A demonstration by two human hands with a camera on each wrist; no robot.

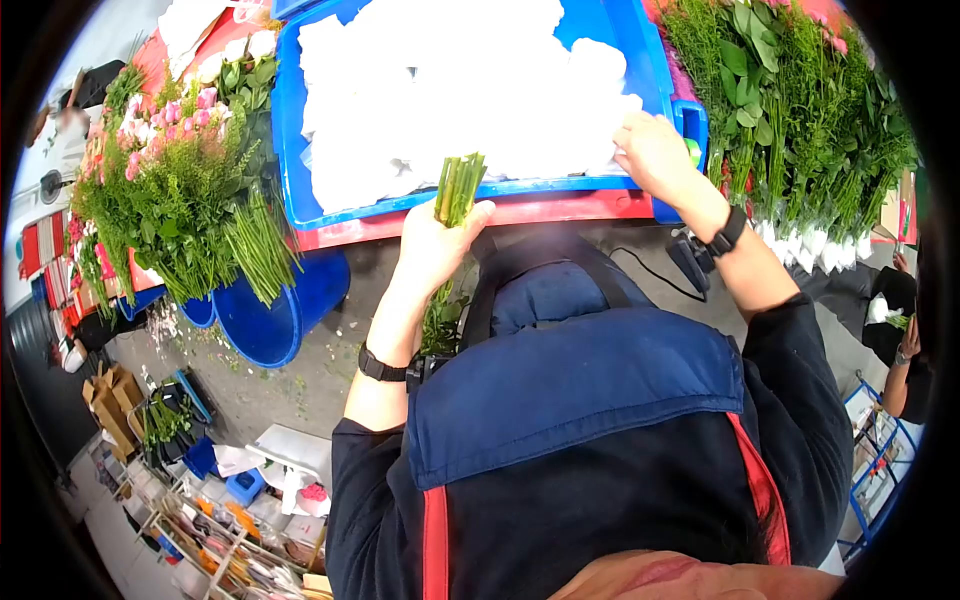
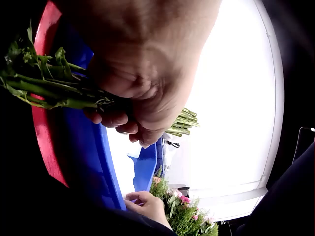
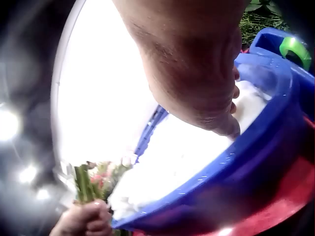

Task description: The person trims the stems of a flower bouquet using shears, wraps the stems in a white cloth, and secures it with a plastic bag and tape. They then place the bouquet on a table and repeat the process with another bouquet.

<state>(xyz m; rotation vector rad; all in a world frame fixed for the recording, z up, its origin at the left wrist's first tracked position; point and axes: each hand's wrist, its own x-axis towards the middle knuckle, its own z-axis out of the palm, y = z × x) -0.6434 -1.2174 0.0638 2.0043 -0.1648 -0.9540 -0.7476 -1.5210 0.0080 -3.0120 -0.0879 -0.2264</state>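
My left hand [image 1: 437, 247] grips a bundle of green flower stems [image 1: 458, 190] at the near edge of a blue tub [image 1: 290, 120]. The cut ends point up past the thumb, and leaves [image 2: 47, 91] hang below the fist in the left wrist view. Soft white wads [image 1: 440, 90] fill the tub, glaring bright. Over at the tub's near right corner, my right hand [image 1: 655, 155] reaches down with bent fingers on the white wads, its thumb close to the rim in the right wrist view. I cannot tell whether it pinches a piece.
A bright green ring [image 3: 295, 53] sits at the tub's right handle. Pink and white flowers with greenery [image 1: 170, 180] lie at left, above a blue bucket [image 1: 260, 320]. Stem bundles with white-wrapped ends [image 1: 815, 245] lie at right. The table's red edge [image 1: 570, 207] shows below the tub.
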